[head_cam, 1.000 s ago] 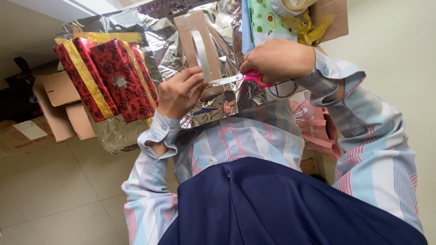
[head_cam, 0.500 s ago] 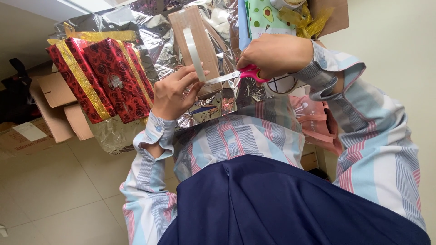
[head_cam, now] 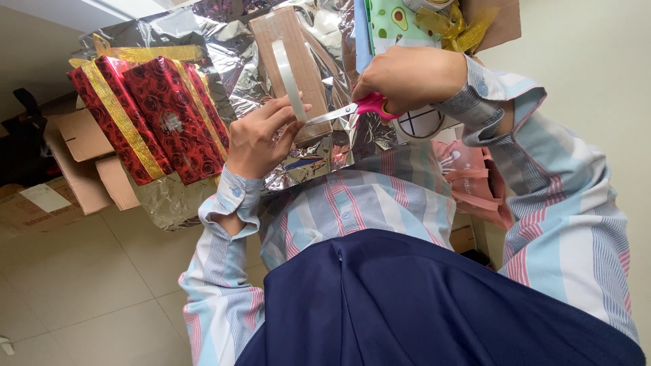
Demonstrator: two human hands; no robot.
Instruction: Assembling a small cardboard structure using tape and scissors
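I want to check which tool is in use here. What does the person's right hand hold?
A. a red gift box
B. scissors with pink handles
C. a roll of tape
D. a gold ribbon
B: the right hand grips the scissors by their pink handles, with the blades pointing at the strip of clear tape that the left hand pinches against the brown cardboard box.
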